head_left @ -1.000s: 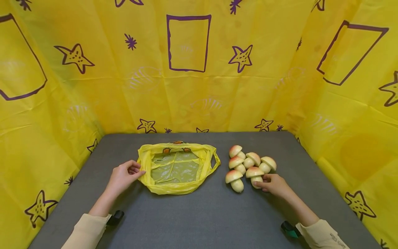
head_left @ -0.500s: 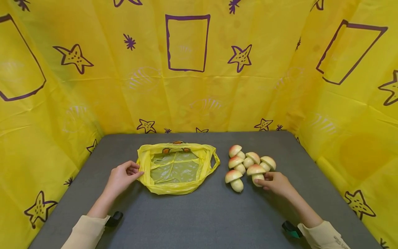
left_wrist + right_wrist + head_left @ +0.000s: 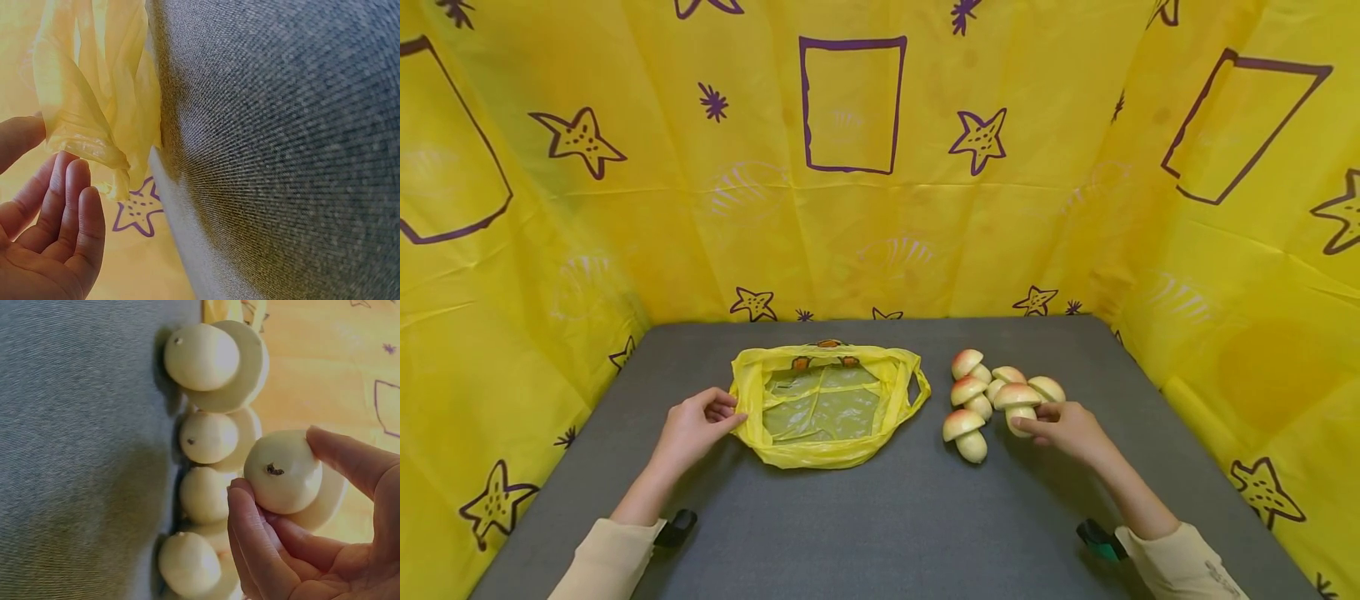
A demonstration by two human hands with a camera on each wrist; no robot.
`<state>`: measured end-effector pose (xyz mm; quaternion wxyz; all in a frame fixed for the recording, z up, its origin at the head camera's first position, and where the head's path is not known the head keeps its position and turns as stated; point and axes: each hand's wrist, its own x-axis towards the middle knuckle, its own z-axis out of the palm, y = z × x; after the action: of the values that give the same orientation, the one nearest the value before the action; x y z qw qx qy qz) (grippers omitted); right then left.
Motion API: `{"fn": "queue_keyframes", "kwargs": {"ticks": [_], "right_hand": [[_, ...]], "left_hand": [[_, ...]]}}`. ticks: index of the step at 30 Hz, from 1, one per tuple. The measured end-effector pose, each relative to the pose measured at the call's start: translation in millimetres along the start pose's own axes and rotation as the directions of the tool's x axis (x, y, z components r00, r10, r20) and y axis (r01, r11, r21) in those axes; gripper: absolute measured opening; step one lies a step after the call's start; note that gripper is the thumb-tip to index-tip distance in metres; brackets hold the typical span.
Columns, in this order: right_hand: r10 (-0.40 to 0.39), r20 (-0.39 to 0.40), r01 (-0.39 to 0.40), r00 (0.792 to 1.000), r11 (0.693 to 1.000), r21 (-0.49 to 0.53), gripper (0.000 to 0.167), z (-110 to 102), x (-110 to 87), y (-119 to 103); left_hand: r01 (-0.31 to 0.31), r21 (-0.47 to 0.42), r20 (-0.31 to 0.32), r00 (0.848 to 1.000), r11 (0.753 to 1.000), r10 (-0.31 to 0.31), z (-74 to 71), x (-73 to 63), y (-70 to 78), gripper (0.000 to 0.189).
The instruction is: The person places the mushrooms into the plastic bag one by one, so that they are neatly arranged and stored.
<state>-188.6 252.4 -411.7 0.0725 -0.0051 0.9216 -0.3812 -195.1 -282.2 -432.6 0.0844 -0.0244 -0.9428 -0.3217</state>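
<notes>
A thin yellow plastic bag (image 3: 842, 455) lies with its mouth spread wide, left of the middle of the table. My left hand (image 3: 694, 427) pinches its left edge; in the left wrist view the thumb and fingers are on both sides of the yellow plastic (image 3: 78, 119). My right hand (image 3: 1067, 432) holds a toy mushroom (image 3: 1017, 395) by its pale stem, with the reddish cap towards the back. In the right wrist view, thumb and fingers grip the stem (image 3: 284, 475), raised off the table. Several more toy mushrooms (image 3: 964, 426) lie in a cluster behind and left of it.
The grey table (image 3: 865, 533) is walled on three sides by yellow cloth (image 3: 865, 242) with purple starfish and frame drawings. A loop handle (image 3: 919, 392) sticks out on the bag's right, facing the mushrooms. Black straps (image 3: 676, 528) sit on both wrists.
My right hand has lifted the mushroom from the cluster's front and moved it slightly back, so it now overlaps the ones behind. The left hand and bag have stayed in place.
</notes>
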Motion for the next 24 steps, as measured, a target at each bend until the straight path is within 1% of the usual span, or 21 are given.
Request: {"fn": "queue_keyframes", "kwargs": {"ticks": [2, 9, 14, 19, 24], "right_hand": [[-0.005, -0.004, 0.005, 1.000, 1.000, 0.002, 0.051, -0.6, 1.3, -2.7], [-0.021, -0.022, 0.022, 1.000, 0.999, 0.033, 0.039, 0.5, 5.0, -12.9], [-0.033, -0.024, 0.034, 0.999, 0.998, 0.048, 0.039, 2.9, 7.6, -20.2], [-0.037, -0.010, 0.037, 0.999, 0.997, 0.071, 0.044, 4.8, 10.1, -28.1], [-0.065, -0.012, 0.066, 0.998, 0.993, 0.102, 0.041, 7.1, 12.9, -35.6]], "left_hand": [[0.000, 0.001, -0.001, 1.000, 1.000, 0.000, 0.0, -0.2, -0.1, 0.034], [-0.002, -0.001, -0.005, 1.000, 1.000, 0.002, -0.7, -0.4, 0.4, 0.032], [-0.002, 0.004, -0.003, 1.000, 1.000, 0.002, -0.9, 0.1, 0.7, 0.032], [-0.002, 0.003, -0.008, 1.000, 1.000, 0.002, -0.6, 0.6, 0.4, 0.030], [-0.015, 0.005, -0.020, 1.000, 1.000, 0.015, -0.5, 1.5, 0.9, 0.027]]}}
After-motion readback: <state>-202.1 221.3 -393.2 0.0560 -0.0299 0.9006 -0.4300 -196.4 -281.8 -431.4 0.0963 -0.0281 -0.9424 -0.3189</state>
